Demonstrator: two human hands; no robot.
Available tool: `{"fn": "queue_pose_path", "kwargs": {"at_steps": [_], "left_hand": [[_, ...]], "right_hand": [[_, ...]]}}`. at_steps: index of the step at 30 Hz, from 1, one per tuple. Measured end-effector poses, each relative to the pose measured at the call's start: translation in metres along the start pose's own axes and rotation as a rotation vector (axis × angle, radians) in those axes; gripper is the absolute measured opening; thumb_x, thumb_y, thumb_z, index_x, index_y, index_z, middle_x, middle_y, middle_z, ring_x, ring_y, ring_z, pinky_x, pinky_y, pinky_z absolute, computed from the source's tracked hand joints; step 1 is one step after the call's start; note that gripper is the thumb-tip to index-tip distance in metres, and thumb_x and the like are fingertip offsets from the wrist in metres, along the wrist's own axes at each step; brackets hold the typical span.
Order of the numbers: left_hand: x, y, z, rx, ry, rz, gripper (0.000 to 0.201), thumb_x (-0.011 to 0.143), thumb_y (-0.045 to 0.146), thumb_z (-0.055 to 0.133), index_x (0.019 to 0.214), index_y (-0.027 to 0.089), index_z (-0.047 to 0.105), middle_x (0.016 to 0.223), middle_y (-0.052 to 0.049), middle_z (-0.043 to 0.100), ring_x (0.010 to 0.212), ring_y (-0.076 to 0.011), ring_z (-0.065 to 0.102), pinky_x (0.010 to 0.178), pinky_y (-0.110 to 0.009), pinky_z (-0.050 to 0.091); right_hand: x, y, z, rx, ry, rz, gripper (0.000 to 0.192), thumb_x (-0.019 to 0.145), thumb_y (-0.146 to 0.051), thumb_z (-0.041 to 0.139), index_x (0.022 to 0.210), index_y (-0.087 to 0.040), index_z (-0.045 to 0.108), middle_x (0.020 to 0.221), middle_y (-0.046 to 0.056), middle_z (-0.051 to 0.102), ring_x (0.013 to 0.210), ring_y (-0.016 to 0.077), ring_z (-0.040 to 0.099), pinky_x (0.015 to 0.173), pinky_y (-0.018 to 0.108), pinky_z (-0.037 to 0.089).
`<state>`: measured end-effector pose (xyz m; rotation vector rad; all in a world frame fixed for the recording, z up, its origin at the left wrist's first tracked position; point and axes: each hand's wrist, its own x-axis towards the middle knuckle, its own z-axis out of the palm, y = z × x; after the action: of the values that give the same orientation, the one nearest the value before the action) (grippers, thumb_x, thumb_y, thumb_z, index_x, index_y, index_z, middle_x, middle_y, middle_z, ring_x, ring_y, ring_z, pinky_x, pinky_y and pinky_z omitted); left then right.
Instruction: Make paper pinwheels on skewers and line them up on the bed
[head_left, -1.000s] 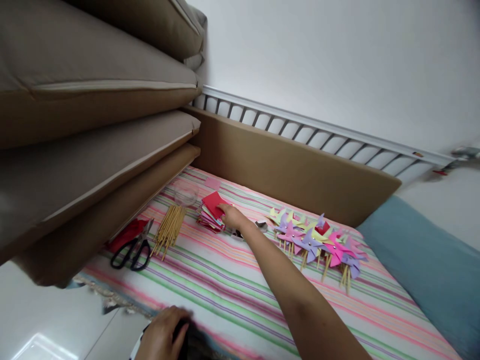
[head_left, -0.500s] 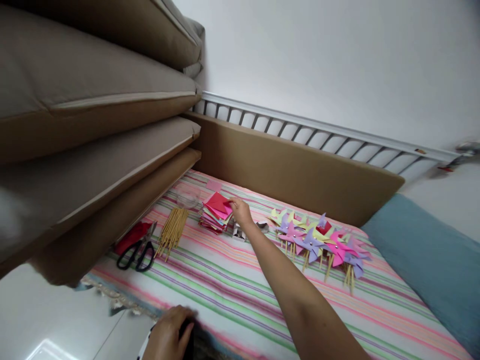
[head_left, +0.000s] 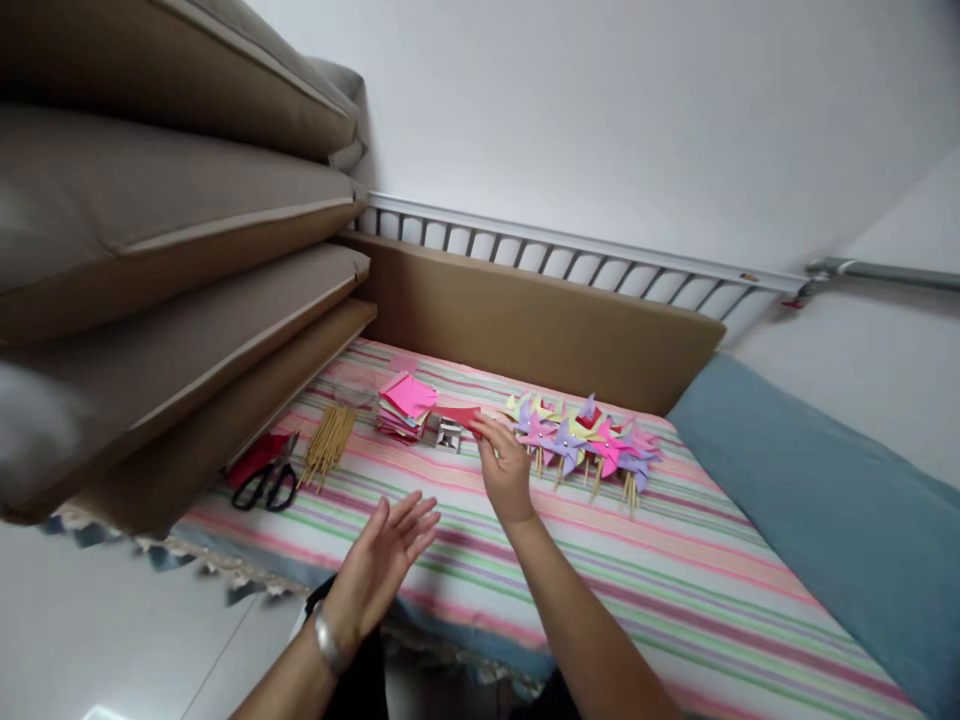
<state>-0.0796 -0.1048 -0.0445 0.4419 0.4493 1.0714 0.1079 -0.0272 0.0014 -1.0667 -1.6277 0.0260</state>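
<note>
- Your right hand (head_left: pixel 504 455) pinches a red paper sheet (head_left: pixel 455 413) by its near end, fingers on the edge; you see it almost edge-on.
- Your left hand (head_left: pixel 390 560) is empty, palm turned up and inward, fingers spread, above the front edge of the striped cloth (head_left: pixel 660 540).
- The red sheet hangs between your right fingers and the stack of colored paper (head_left: pixel 405 420), which shows bright pink on top. Whether its far end still touches that stack, you cannot tell from here.
- Just below the sheet sits a small open box (head_left: pixel 448 436); its contents are too small to make out.
- To the right lie the paper pinwheels (head_left: pixel 607 445), heads together, sticks toward you; to the left, the bundle of wooden sticks (head_left: pixel 328 445) and the black-handled scissors (head_left: pixel 266 485).
- The step in hand looks like drawing one sheet off the stack.
- The next move seems to call for a light pinch, the sheet kept clear of box and pinwheels, and your free left palm ready to steady its loose end.
</note>
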Motion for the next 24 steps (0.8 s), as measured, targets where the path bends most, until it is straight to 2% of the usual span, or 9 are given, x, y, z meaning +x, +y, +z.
{"fn": "queue_pose_path", "kwargs": {"at_steps": [3,6,9,12,18,24], "left_hand": [[0.004,0.004,0.041,-0.21,-0.103,-0.01,0.046,0.083,0.052,0.048,0.095,0.012,0.068,0.111,-0.015,0.065,0.112,-0.0268,0.055,0.103,-0.043,0.033],[0.001,0.0,0.062,-0.242,-0.106,0.022,0.035,0.085,0.042,0.048,0.082,0.013,0.068,0.097,-0.012,0.07,0.104,-0.0242,0.06,0.099,-0.044,0.038],[-0.007,-0.006,0.075,-0.201,-0.07,0.046,0.025,0.086,0.03,0.049,0.095,0.014,0.066,0.101,-0.011,0.07,0.102,-0.0223,0.061,0.094,-0.041,0.044],[-0.014,-0.011,0.087,-0.158,-0.012,0.085,0.027,0.085,0.023,0.051,0.108,0.014,0.062,0.106,-0.01,0.069,0.101,-0.021,0.062,0.09,-0.036,0.048],[-0.025,-0.016,0.107,-0.127,0.115,0.1,0.03,0.083,0.011,0.051,0.111,0.012,0.06,0.097,-0.008,0.071,0.091,-0.0181,0.066,0.085,-0.032,0.051],[-0.036,-0.016,0.12,-0.066,0.108,0.125,0.03,0.084,0.009,0.05,0.112,0.011,0.059,0.098,-0.01,0.071,0.095,-0.0208,0.065,0.088,-0.036,0.051]], "right_hand": [[-0.043,-0.024,-0.017,0.017,-0.024,0.004,0.029,0.087,-0.013,0.045,0.105,-0.024,0.064,0.118,0.008,0.062,0.11,0.017,0.057,0.095,0.035,0.046],[-0.068,-0.038,-0.032,0.011,-0.048,-0.004,0.031,0.086,-0.011,0.044,0.107,-0.024,0.064,0.121,0.008,0.06,0.11,0.0173,0.058,0.093,0.034,0.048],[-0.078,-0.047,-0.047,0.015,-0.079,-0.029,0.032,0.086,-0.009,0.044,0.106,-0.025,0.063,0.123,0.008,0.059,0.109,0.0175,0.058,0.092,0.034,0.049],[-0.083,-0.056,-0.06,0.018,-0.089,-0.048,0.033,0.085,-0.009,0.044,0.105,-0.026,0.063,0.125,0.007,0.058,0.111,0.0182,0.057,0.092,0.035,0.049],[-0.093,-0.075,-0.08,0.045,-0.107,-0.088,0.034,0.083,-0.007,0.046,0.106,-0.026,0.062,0.127,0.008,0.056,0.115,0.0189,0.054,0.096,0.037,0.047],[-0.1,-0.086,-0.099,0.116,-0.038,0.015,0.034,0.083,-0.006,0.046,0.107,-0.026,0.061,0.13,0.007,0.052,0.118,0.0208,0.052,0.097,0.039,0.046]]}}
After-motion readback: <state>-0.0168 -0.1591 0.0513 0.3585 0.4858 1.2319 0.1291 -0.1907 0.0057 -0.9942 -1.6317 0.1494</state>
